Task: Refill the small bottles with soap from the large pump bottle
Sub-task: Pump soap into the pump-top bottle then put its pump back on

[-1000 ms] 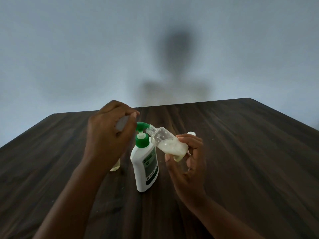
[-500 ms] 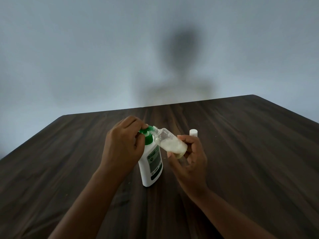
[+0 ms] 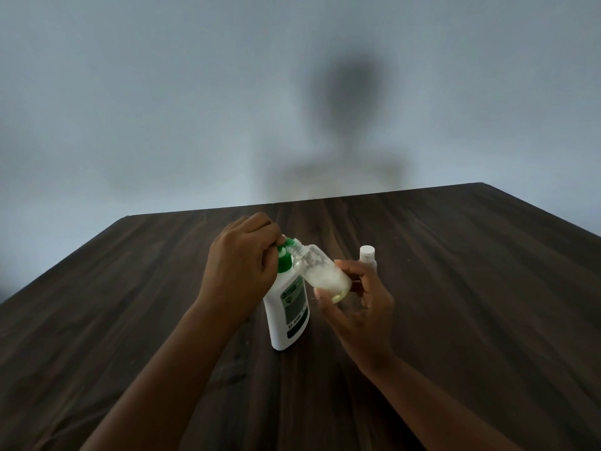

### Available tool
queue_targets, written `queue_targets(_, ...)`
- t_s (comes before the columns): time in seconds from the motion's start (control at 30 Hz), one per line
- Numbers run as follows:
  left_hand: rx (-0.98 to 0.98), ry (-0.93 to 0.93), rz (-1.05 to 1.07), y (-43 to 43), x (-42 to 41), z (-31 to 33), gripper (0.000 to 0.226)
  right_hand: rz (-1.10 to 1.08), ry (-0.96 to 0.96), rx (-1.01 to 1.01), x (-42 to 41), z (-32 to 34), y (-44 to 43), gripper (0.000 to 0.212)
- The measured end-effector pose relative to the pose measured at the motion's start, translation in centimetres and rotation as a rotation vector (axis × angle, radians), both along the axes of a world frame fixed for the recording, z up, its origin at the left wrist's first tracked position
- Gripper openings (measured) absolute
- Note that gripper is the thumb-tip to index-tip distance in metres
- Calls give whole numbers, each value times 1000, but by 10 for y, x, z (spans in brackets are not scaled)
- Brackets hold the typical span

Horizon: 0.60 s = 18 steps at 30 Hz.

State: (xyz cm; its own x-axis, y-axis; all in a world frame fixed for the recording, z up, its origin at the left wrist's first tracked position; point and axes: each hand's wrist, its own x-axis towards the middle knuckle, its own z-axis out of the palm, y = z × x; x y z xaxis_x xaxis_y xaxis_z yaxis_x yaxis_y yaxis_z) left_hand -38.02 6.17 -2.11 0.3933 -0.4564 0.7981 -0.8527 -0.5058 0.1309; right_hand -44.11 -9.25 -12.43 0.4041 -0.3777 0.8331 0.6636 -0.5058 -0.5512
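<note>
A large white pump bottle (image 3: pixel 287 315) with a green pump head (image 3: pixel 285 255) stands on the dark wooden table (image 3: pixel 471 304). My left hand (image 3: pixel 242 271) rests on top of the pump head, fingers curled over it. My right hand (image 3: pixel 361 301) holds a small clear bottle (image 3: pixel 322 273) tilted on its side, its open neck touching the pump spout. White soap fills the lower part of that small bottle. A second small bottle with a white cap (image 3: pixel 367 255) stands upright just behind my right hand.
The table's far edge runs close behind the bottles, with a plain grey wall (image 3: pixel 195 109) beyond it. Bare wood lies to the left and right of my arms.
My left hand has dropped from above the pump onto its head. The view has shifted, and the small bottle behind my left hand a second ago is hidden now.
</note>
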Motion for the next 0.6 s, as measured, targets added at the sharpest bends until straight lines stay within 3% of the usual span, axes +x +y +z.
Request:
queue_targets(0.37,-44,-41,12,-1,-1,3,30,50,-29,-2,3,1,-1,37)
queue_targets(0.6,-143,-17,0,-7,-3,-13,32,-37,-12,-17,3,-3,-1,35)
